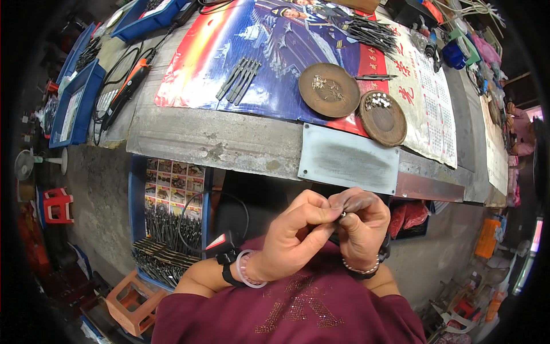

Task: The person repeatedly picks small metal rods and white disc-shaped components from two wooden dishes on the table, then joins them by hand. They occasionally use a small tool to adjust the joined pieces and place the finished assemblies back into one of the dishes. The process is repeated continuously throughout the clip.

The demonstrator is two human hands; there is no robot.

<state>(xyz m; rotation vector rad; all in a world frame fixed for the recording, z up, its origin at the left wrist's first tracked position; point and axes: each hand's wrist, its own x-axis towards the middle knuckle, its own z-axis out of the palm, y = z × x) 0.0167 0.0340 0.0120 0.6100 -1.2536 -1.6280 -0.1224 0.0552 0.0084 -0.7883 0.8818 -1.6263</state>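
Note:
My left hand point(298, 235) and my right hand point(362, 225) meet close to my chest, below the workbench edge. Their fingertips pinch together on a tiny shiny metal part point(343, 215), most of which is hidden by the fingers. A dark slim piece shows under the right hand's fingers; I cannot tell which hand carries it. On the bench above, two round brown dishes point(329, 90) point(382, 118) hold small bright metal bits. Several dark metal tools point(238, 79) lie on the colourful poster point(229, 51).
A grey metal plate point(348, 159) lies at the bench's near edge. A blue crate point(169, 229) of dark metal pieces stands on the floor at left, beside an orange stool point(133, 304). Blue trays point(77, 103) and a corded tool point(129, 86) sit at far left.

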